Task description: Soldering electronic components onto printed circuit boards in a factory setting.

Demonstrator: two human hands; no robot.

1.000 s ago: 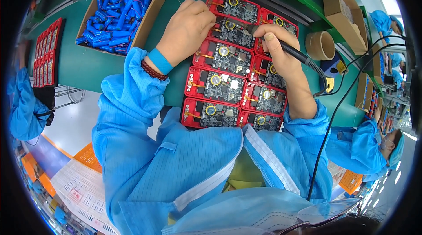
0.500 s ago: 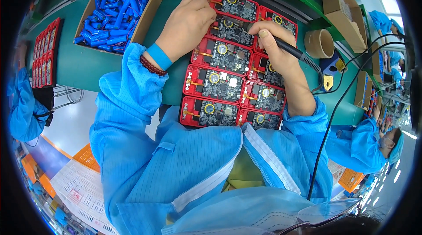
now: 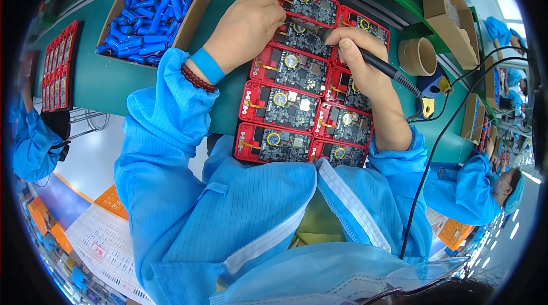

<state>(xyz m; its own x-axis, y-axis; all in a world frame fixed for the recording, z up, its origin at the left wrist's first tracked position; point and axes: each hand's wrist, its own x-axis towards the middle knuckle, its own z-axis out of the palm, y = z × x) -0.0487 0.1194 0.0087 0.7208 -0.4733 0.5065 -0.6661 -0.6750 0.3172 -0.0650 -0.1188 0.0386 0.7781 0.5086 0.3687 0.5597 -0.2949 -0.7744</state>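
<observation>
A red tray of dark circuit boards point(image 3: 285, 105) lies on the green bench in front of me, in two columns. My right hand point(image 3: 359, 68) grips a black soldering iron point(image 3: 377, 65) like a pen, its tip on a board point(image 3: 305, 34) in the second row from the far end. My left hand point(image 3: 248, 25) rests on the same board with fingers pinched beside the tip; a thin solder wire seems to run from it, hard to tell. Both arms wear blue sleeves, and the left wrist has a blue band and a bead bracelet.
A cardboard box of blue cylindrical cells point(image 3: 151, 11) stands at the far left. More red boards point(image 3: 57, 71) lie at the left edge. A tape roll point(image 3: 419, 55), a small cardboard box point(image 3: 451, 11), the iron's cable point(image 3: 445, 128) and a co-worker in blue point(image 3: 479, 185) are at the right.
Both hands have shifted along the tray away from me, from the board in the third row to the one beyond it. The iron tip stays down between them.
</observation>
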